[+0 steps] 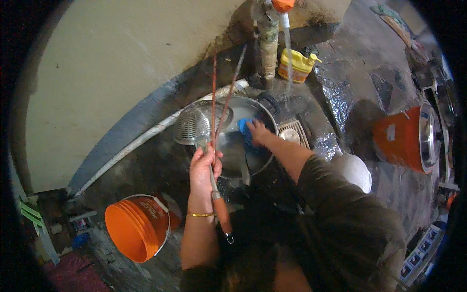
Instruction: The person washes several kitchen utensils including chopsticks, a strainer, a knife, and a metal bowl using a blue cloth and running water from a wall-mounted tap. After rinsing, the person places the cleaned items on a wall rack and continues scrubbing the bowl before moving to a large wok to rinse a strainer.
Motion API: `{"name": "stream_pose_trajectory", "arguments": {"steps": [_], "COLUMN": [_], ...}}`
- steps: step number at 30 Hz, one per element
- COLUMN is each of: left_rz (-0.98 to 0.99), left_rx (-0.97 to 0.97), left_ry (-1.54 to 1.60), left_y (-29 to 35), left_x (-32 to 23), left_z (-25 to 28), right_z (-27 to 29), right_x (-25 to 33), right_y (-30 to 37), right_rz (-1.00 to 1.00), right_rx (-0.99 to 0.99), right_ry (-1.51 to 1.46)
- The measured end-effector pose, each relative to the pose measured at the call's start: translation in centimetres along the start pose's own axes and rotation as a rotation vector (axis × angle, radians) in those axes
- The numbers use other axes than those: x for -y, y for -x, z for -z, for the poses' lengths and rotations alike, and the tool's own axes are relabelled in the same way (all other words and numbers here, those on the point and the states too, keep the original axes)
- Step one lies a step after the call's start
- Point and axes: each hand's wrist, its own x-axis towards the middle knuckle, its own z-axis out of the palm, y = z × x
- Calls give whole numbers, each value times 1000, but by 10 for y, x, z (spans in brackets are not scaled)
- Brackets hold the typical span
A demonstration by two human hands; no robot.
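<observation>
In my left hand [205, 163] is a metal skimmer, its slotted round head [194, 125] raised over the rim of a large metal pot [270, 113] and its wooden handle [222, 214] trailing below my wrist. The same fingers close round two long, thin reddish sticks [214, 92], which look like cooking chopsticks and spread into a V toward the wall. My right hand [259, 132] reaches inside the pot and presses a blue cloth [245, 127] there. A flat metal piece [244, 165] shows at the pot's near side; its kind I cannot make out.
Water runs from a tap [285, 20] on a pipe beyond the pot, beside a yellow jug [296, 65]. A drain grate [302, 130] lies right of the pot. Orange buckets stand left [131, 231] and right [396, 136]. A white rounded container [354, 173] sits near my right arm.
</observation>
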Motion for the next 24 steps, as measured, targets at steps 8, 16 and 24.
{"name": "stream_pose_trajectory", "arguments": {"steps": [8,16,24], "left_rz": [45,201,334], "left_rx": [-6,61,82], "left_ry": [-9,-48,-66], "left_y": [-3,2,9], "left_x": [-4,15,38], "left_z": [-10,-26,-67], "right_z": [22,167,158], "right_x": [3,-44,13], "right_y": [-7,79,126], "right_rz": [-99,110,221], "right_rx": [486,579,-184], "right_ry": [-117,-1827,-2174]}}
